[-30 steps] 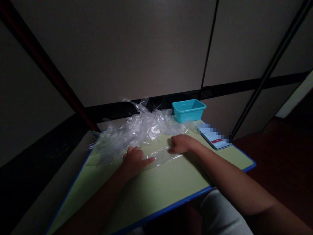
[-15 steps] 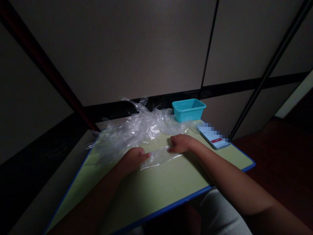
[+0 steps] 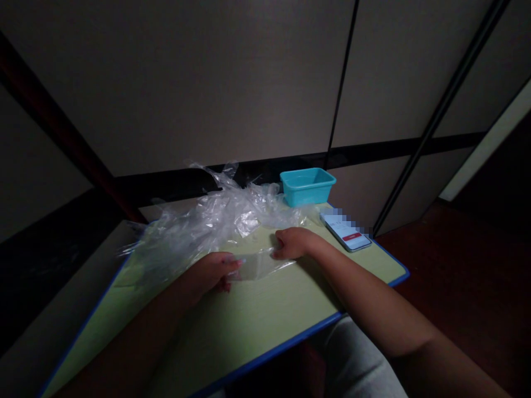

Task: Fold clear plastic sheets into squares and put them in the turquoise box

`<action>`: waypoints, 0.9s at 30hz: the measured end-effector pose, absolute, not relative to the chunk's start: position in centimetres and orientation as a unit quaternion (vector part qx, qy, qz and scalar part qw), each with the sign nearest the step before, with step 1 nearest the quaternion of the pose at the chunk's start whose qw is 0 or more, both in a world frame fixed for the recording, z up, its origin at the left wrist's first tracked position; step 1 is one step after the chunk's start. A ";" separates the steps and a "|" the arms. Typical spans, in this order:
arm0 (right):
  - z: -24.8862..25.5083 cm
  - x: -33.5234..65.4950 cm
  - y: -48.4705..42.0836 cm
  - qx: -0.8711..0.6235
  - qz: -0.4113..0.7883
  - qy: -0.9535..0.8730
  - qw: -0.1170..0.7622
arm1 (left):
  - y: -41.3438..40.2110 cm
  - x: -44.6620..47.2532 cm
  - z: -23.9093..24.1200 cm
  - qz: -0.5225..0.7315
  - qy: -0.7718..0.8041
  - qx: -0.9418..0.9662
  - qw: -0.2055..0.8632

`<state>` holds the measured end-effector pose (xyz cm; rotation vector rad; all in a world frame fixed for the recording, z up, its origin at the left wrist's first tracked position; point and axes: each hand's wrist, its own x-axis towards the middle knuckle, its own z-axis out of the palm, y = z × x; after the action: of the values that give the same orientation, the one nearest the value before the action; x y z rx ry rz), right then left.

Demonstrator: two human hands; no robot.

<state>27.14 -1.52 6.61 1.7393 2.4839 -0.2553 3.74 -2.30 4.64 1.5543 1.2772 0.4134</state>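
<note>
Between my hands a clear plastic bag (image 3: 259, 264) is stretched out flat, just over the light green table (image 3: 265, 320). My left hand (image 3: 215, 269) pinches its left end, thumb on top. At its right end my right hand (image 3: 292, 243) grips the plastic between thumb and curled fingers. Behind both hands lies a loose heap of crumpled clear plastic bags (image 3: 207, 218), spread over the back left of the table.
A turquoise plastic basket (image 3: 307, 194) stands at the table's back edge. To the right of my right hand lies a phone (image 3: 346, 231) with its screen lit. Cabinet panels (image 3: 232, 83) rise directly behind the table, which has a blue rim.
The view has turned slightly right, so everything sits further left. My left hand has shifted its hold on the bag's left end, and the bag looks pulled flatter.
</note>
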 end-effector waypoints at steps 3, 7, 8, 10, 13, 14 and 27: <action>6.5 27.2 -1.5 0.566 -0.076 0.820 0.050 | -2.3 3.9 4.9 0.207 0.535 0.631 0.522; 6.4 27.1 -1.6 0.567 -0.068 0.820 0.050 | -2.5 4.0 5.3 0.250 0.518 0.616 0.538; 6.5 27.1 -1.7 0.569 -0.067 0.818 0.049 | -2.6 4.1 5.4 0.262 0.508 0.611 0.548; 6.5 27.0 -1.9 0.573 -0.069 0.815 0.048 | -2.8 4.1 5.5 0.275 0.504 0.604 0.553; 6.5 26.9 -2.0 0.575 -0.066 0.814 0.050 | -3.1 4.2 5.7 0.313 0.494 0.580 0.567; 6.4 26.8 -2.0 0.572 -0.068 0.816 0.050 | -3.1 4.3 5.7 0.322 0.493 0.576 0.567; 5.7 25.8 -2.5 0.564 -0.044 0.824 0.020 | -2.9 4.1 5.8 0.381 0.449 0.551 0.592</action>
<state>25.77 -2.53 5.69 1.7492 2.5566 -0.1354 4.14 -2.88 5.84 1.2822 1.0438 0.8856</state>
